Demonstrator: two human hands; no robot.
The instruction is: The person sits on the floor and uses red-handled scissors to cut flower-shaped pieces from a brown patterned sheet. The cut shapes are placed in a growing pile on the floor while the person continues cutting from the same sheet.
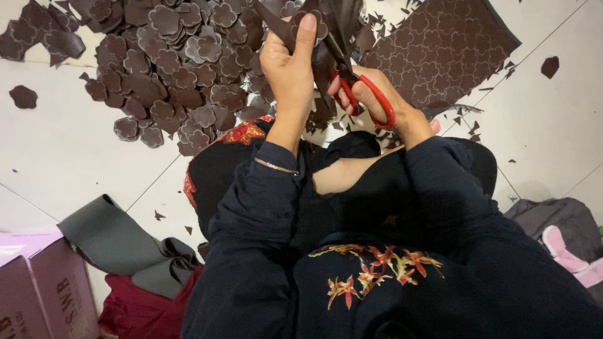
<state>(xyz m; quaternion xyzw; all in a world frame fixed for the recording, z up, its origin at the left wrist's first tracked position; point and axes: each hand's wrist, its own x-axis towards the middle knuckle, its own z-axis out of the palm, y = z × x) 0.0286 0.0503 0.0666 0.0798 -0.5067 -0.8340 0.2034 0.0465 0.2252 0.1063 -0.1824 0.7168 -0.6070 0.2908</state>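
Pinching a dark strip taut, the left hand feeds it to red scissors gripped by the right hand, with cut flowers piled alongside on the floor

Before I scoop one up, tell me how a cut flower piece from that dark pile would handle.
Probably floppy: the strip in the left hand droops. Likely light: the flower pieces look thin. Their sheen suggests they may slide apart.
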